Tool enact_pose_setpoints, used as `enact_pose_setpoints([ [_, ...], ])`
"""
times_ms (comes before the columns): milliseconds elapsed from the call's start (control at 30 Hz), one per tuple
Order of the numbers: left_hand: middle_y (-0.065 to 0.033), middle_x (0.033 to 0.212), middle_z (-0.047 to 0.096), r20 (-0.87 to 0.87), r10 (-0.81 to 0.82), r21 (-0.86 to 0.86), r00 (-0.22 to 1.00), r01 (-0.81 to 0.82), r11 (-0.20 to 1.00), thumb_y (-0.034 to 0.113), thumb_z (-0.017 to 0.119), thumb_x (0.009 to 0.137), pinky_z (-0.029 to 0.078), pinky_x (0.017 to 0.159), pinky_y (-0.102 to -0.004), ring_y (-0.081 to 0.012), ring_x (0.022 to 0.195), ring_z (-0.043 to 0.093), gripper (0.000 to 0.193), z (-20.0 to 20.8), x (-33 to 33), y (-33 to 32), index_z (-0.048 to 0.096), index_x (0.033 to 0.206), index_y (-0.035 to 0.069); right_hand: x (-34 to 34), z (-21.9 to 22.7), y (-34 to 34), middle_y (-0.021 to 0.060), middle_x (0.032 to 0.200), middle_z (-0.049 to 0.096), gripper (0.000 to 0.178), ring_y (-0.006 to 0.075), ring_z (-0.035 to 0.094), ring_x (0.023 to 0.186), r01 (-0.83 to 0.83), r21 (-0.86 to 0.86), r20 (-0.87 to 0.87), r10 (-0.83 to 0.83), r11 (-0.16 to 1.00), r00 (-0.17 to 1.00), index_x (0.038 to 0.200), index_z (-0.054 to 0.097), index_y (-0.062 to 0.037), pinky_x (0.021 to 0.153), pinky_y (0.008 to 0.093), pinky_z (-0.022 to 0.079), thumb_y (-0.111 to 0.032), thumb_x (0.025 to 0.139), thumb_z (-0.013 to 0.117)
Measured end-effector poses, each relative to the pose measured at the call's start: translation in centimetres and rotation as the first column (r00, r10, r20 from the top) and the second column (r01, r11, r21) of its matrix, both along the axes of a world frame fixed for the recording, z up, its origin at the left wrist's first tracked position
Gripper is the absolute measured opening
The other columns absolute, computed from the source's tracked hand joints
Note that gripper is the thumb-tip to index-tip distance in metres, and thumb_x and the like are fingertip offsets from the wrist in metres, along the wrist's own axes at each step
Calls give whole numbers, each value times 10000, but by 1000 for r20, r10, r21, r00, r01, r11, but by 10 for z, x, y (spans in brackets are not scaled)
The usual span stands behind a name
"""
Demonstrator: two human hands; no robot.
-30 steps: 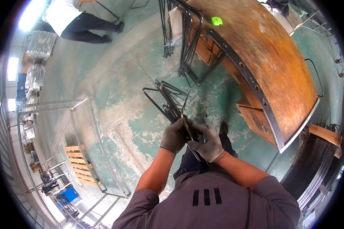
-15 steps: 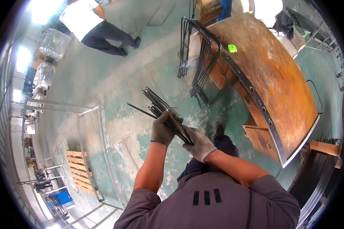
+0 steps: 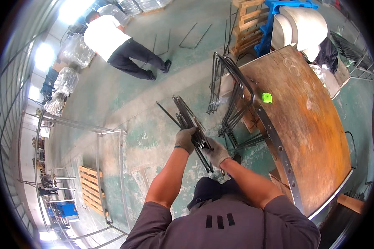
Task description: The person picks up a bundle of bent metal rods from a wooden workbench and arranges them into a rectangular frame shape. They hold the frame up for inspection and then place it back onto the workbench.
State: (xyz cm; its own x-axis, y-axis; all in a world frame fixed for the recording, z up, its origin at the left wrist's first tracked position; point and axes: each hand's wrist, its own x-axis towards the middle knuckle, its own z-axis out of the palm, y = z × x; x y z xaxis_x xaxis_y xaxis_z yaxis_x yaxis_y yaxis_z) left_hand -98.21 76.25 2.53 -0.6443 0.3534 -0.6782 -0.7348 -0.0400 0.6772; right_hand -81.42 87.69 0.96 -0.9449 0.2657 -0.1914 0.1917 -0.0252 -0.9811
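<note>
Both gloved hands hold a bundle of thin dark metal rods (image 3: 186, 114) in front of my body, over the floor. My left hand (image 3: 185, 140) is closed round the bundle's left side near its middle. Lower down on the right, my right hand (image 3: 217, 152) grips the same bundle, its fingers partly hidden by the rods. One rod slants out to the left, apart from the others. The lower rod ends stick out below, between my forearms.
A worn wooden table (image 3: 307, 128) with a metal edge strip stands at right, a bright green tape measure (image 3: 267, 98) on it. Bent black tube frames (image 3: 247, 89) lean at its left end. Left are a metal frame (image 3: 122, 166) and pallet (image 3: 91, 189). A person (image 3: 124, 45) stands far left.
The rod bundle has turned more upright, and its lower ends now reach below my hands. The whole view has shifted, with the table and the person appearing farther right and lower.
</note>
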Motion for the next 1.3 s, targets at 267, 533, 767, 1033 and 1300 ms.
enact_pose_setpoints([
  [267,-186,1097,786,-577,-815,-793,54,204,574,-68,677,825,588,924,-433,-396,1098,738,389,-71,-75,94,799,1165,78,-64,-28,115,159,1322,753,516,275,703,1249,149,118,145,-165,982,976,1460,622,-39,1081,373,512,-123,964,736],
  [533,-142,1149,786,-282,-545,-253,789,487,836,156,816,841,590,936,-425,-317,1048,749,312,-40,-58,223,798,1152,127,-71,-1,191,206,1381,700,542,381,655,1300,316,493,240,-476,810,846,1449,644,-86,1105,429,513,-156,924,762],
  [767,-125,1318,730,167,-277,250,946,231,940,190,685,1044,591,997,-404,-264,1161,715,336,-27,-32,249,699,1330,12,11,-36,166,187,1520,582,687,394,530,1415,372,713,162,-656,594,737,1494,586,-82,1188,479,448,-224,866,825],
  [1033,-133,1388,685,124,-325,418,938,248,874,279,575,1132,558,1088,-470,-306,1249,668,380,-57,-57,229,610,1413,25,26,-55,135,211,1539,542,786,433,489,1434,391,759,117,-700,521,705,1518,552,-99,1209,534,398,-251,816,872],
  [1300,-102,1163,733,84,-247,117,965,237,964,150,630,1065,620,928,-417,-258,1029,736,242,-70,-84,238,671,1267,24,19,-53,143,211,1542,537,776,412,506,1427,427,724,135,-719,542,682,1518,546,-91,1195,490,435,-237,822,860],
])
